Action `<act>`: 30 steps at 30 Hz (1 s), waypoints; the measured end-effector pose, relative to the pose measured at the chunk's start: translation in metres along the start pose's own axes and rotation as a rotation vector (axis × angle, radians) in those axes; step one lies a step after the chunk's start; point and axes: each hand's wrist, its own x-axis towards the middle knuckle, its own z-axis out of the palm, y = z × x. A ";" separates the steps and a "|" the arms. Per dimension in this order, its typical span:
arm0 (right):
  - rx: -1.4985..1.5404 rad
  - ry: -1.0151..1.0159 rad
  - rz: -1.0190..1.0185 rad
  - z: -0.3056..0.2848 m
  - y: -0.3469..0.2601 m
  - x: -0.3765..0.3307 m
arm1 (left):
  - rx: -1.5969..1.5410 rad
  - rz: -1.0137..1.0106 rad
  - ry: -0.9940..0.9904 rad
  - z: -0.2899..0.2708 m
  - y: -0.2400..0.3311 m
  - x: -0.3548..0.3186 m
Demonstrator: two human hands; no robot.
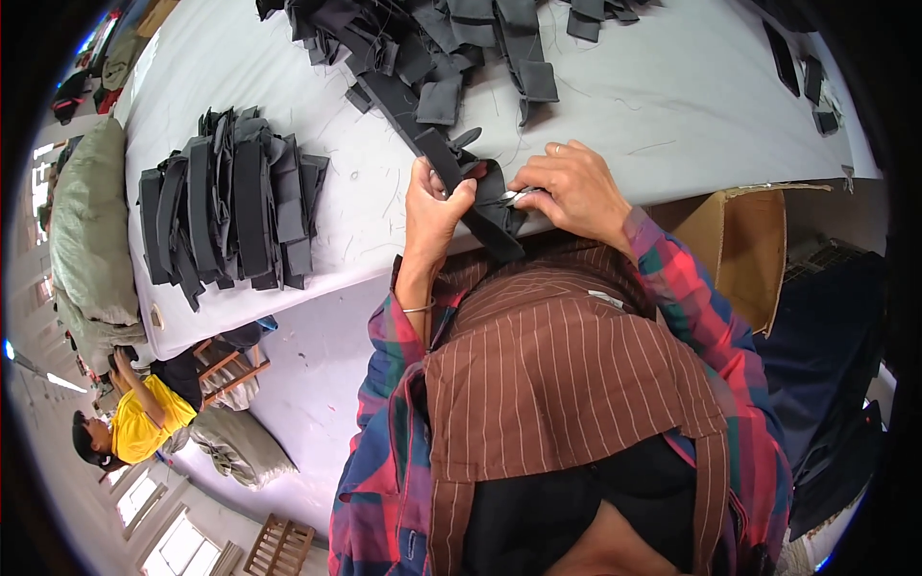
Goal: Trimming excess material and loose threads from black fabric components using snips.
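One brown striped apron [576,384] nearest camera, below the near edge of the white table [672,106], the landmark. Counts, left to right. Two grey-green sacks: one large upright sack [91,221] left of the table, one floor sack [240,446] lower, off the table's near left corner. One co-worker in yellow [149,418], same side. Two wooden frames: one slatted piece [230,370] by the table's near left corner, one rack [279,545] further off, below it. One stack of dark strips [252,206] on the table's left part; strips overlap, exact number can't be read. One loose heap of dark pieces [432,48] on the table's far middle, uncountable too. Three dark scraps [783,58] at the table's far right. One cardboard box [749,250] under the table's near right edge, one dark blue cloth pile [831,355] right of that.

Hands: two, both over the table's near edge. Left hand [432,206]: wrist up, one bangle, thumb and fingers pinched on one dark strip [440,158], which slants across the table's near middle. Right hand [576,182]: comes in from the right, back up, one ring, fingers curled round one small metallic tool [512,196] pointing left at the strip; contact unclear.
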 end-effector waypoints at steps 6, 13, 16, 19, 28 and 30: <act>-0.073 -0.026 -0.099 -0.002 0.004 0.003 | -0.062 0.001 -0.013 0.004 0.007 -0.002; -0.110 -0.063 -0.134 -0.004 0.005 0.003 | -0.062 0.001 -0.020 0.002 0.005 -0.001; -0.116 -0.056 -0.131 -0.003 0.006 0.003 | -0.048 -0.001 -0.029 0.001 0.004 -0.001; -0.099 -0.074 -0.082 -0.005 0.002 0.003 | -0.042 -0.006 -0.037 0.001 0.006 -0.002; -0.106 0.040 -0.106 0.006 -0.009 0.006 | -0.072 -0.011 -0.049 -0.004 0.002 -0.001; -0.124 0.039 -0.118 0.010 -0.010 0.006 | -0.066 -0.011 -0.048 -0.005 0.002 -0.001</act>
